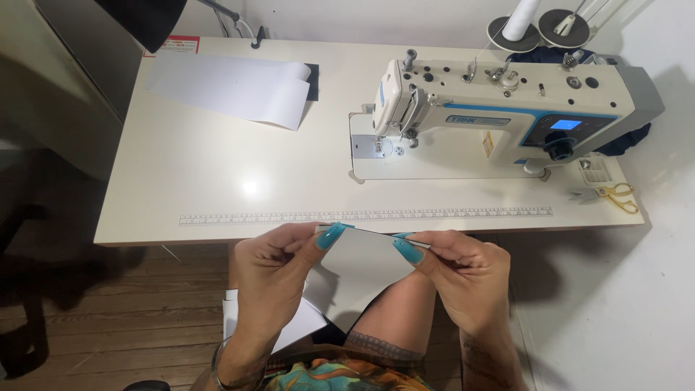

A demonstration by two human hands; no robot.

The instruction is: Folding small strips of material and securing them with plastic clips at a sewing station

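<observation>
Between both hands, a white fabric piece (360, 268) is pinched at its top edge, left hand (279, 271) and right hand (456, 271) closed on it, stretching it flat above the lap. Beyond the grip lies the table (217, 181); farther right, the sewing machine (499, 108).

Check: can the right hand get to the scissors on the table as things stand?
Probably yes. The scissors lie in the open at the table's right end, nothing between, but the right hand now pinches the white piece with the left hand.
</observation>
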